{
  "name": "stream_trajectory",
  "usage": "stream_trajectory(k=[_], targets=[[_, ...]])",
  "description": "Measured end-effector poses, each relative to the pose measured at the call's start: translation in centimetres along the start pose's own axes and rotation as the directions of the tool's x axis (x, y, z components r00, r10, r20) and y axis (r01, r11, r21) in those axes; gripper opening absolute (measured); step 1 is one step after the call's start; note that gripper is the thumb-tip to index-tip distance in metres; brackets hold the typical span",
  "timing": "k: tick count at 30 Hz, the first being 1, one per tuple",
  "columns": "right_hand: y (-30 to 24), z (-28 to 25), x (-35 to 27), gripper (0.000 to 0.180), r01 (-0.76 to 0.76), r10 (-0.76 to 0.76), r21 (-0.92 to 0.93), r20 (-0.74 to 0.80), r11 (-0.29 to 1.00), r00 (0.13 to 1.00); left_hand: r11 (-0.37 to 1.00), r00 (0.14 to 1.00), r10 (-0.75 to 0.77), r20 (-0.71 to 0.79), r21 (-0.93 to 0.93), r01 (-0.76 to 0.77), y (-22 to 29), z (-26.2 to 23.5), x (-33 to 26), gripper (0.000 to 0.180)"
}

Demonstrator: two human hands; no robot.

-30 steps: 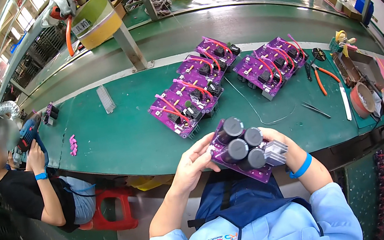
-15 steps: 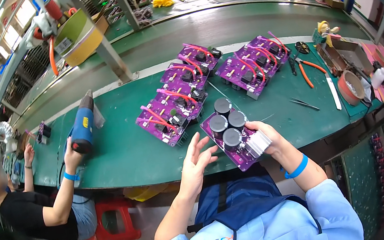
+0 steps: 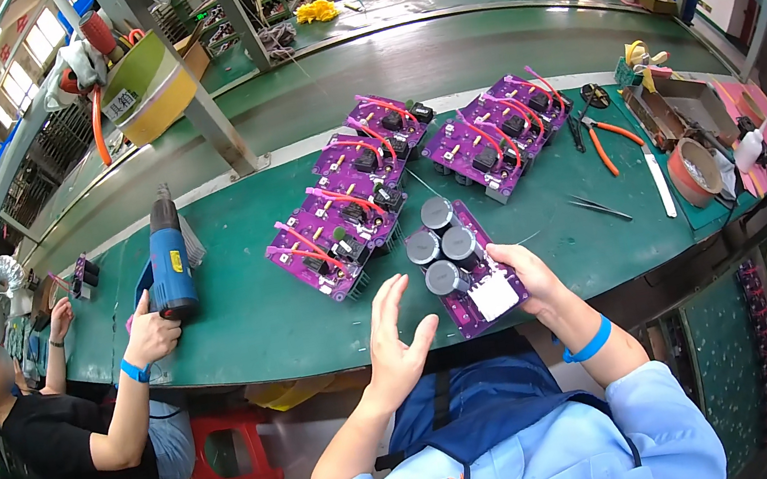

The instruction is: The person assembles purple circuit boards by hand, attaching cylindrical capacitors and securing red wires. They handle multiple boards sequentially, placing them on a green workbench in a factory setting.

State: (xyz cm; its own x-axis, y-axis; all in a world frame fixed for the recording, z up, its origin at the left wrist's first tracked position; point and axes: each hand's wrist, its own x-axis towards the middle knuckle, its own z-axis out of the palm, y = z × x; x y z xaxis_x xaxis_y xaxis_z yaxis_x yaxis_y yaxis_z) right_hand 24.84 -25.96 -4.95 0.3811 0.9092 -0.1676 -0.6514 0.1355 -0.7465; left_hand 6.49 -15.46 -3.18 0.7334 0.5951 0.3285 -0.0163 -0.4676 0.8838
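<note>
My right hand [image 3: 529, 278] grips a purple circuit board [image 3: 463, 311] by its right edge, above the front of the bench. Several black round capacitors [image 3: 448, 276] stand on the board, beside a silver heat sink [image 3: 494, 295] whose bright face shows. My left hand [image 3: 395, 341] is open just left of the board, fingers stretched up and thumb apart, holding nothing. Past the held board lie more purple boards with red wires, one group [image 3: 319, 248] to the left and another [image 3: 492, 140] to the right.
At the left, a co-worker's hand [image 3: 154, 334] holds a blue heat gun [image 3: 172, 265]. To the right lie tweezers [image 3: 599, 207], orange-handled pliers [image 3: 616, 147], a white blade-like tool [image 3: 660, 181], a tape roll [image 3: 695, 168] and a tray [image 3: 698, 108]. A metal post [image 3: 223, 129] rises behind.
The held board has tilted, so its capacitors lean left and the heat sink's face shows bright. My left hand has drawn slightly away, thumb spread. The co-worker's heat gun has turned more upright.
</note>
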Motion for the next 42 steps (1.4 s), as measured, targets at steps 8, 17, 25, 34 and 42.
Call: stream_trajectory(k=[8, 17, 25, 34, 42], targets=[[0.4, -0.2, 0.2, 0.025, 0.020, -0.020, -0.052, 0.007, 0.998, 1.000, 0.771, 0.911, 0.382, 0.157, 0.488, -0.408, 0.7, -0.4, 1.0, 0.046], [0.7, 0.1, 0.3, 0.031, -0.209, 0.176, 0.284, 0.136, 0.936, 0.975, 0.775, 0.885, 0.453, 0.108, 0.444, -0.450, 0.5, -0.3, 3.3, 0.046], [0.9, -0.3, 0.4, 0.032, -0.222, 0.198, 0.287, 0.111, 0.932, 0.974, 0.815, 0.903, 0.422, 0.086, 0.399, -0.419, 0.0, 0.0, 3.0, 0.047], [-1.7, 1.0, -0.4, 0.028, 0.082, -0.058, -0.205, 0.123, 0.975, 0.991, 0.888, 0.902, 0.390, -0.185, 0.336, -0.315, 0.4, -3.5, 0.3, 0.018], [-3.5, 6.0, -1.9, 0.036, 0.483, -0.284, -0.844, 0.417, 0.231, 0.864, 0.610, 0.893, 0.351, -0.281, 0.792, 0.009, -1.5, -9.6, 4.6, 0.025]])
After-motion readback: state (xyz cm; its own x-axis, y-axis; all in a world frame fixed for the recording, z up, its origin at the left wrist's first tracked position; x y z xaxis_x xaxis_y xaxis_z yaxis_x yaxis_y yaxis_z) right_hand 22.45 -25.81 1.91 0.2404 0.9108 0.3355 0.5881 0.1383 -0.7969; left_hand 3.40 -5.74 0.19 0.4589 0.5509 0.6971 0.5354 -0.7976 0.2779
